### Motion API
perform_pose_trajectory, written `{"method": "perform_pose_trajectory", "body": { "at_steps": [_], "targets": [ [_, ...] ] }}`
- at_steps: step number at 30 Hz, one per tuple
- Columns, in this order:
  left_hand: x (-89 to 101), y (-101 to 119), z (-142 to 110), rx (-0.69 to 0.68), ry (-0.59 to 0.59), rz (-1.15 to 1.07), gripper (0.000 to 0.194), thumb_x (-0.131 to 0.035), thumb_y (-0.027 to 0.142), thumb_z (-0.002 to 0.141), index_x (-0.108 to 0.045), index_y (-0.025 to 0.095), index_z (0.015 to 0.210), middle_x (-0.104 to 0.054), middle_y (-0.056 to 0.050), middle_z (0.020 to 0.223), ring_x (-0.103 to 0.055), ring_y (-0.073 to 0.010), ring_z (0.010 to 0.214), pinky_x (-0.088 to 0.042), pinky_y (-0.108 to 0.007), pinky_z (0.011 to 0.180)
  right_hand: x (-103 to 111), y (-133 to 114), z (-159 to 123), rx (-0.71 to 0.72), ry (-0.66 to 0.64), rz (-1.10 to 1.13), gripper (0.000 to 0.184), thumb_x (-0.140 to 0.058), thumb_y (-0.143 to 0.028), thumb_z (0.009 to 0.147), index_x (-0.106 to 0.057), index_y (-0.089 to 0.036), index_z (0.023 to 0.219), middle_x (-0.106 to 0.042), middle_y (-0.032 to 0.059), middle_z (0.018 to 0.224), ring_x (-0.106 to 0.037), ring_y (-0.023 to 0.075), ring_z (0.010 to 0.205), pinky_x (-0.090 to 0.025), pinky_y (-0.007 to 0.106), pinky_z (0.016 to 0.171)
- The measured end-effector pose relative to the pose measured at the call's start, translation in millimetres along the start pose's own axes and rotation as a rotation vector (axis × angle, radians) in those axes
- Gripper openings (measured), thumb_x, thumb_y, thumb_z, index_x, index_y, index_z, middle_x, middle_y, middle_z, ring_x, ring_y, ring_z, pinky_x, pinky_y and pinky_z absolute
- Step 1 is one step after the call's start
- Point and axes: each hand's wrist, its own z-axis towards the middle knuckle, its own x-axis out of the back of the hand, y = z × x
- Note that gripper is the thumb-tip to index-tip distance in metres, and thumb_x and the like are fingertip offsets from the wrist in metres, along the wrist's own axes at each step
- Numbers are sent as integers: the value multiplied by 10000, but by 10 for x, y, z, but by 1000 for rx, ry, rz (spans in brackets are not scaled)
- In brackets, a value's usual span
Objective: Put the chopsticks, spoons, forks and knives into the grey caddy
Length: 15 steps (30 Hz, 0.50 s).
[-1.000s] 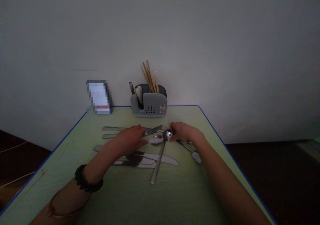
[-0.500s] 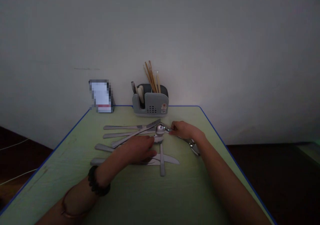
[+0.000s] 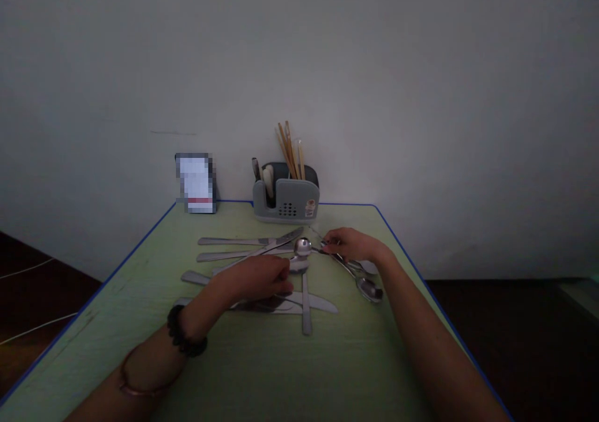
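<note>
Several metal knives, forks and spoons lie across one another on the table. My left hand (image 3: pixel 257 277) hovers over the knives, its thumb and fingers apart. Its fingertips are close to a spoon bowl (image 3: pixel 298 264); I cannot tell whether they touch. Just above that is another shiny round spoon bowl (image 3: pixel 302 246). A handle (image 3: pixel 306 309) points from there towards me. My right hand (image 3: pixel 350 244) pinches the handle of a spoon (image 3: pixel 369 289), whose bowl points towards me on the right. Another piece of cutlery (image 3: pixel 362 267) lies partly under this hand. A knife blade (image 3: pixel 318 302) shows beyond my left hand.
A grey cutlery holder (image 3: pixel 297 200) with chopsticks (image 3: pixel 290 150) and other utensils stands at the back edge against the wall. To its left a blurred phone (image 3: pixel 196 183) stands upright. The green table (image 3: pixel 281 372) has a blue edge.
The spoon bowl by my right hand has swung slightly towards me and now shows clearly apart from the piece beside it. My left hand has barely moved. The whole view has shifted slightly.
</note>
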Motion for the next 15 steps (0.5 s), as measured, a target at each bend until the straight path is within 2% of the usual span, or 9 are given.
{"method": "perform_pose_trajectory", "body": {
  "at_steps": [5,8,15],
  "targets": [
    [-18,-23,17,-26,23,-17,208,-508,392,837,-582,198,844,-657,-25,828,-570,-167,695,-353,-254,556,-25,-27,-11,-13,-53,250,135,-533,-283,843,-498,-173,774,-539,-56,555,-529,90,462,-454,203,467],
    [-27,-40,33,-33,31,-13,222,-501,400,842,-583,196,868,-651,-27,828,-574,-174,712,-359,-260,567,-21,-61,-11,-61,46,331,94,-527,-248,838,-498,-179,782,-585,-36,580,-571,104,504,-486,212,483],
    [-30,-64,40,-66,14,-7,238,-466,404,860,-569,189,866,-636,-32,826,-562,-174,721,-367,-261,587,40,-56,-46,-15,269,194,216,-546,-314,806,-563,-166,649,-621,2,608,-563,109,503,-428,206,448]
  ]
}}
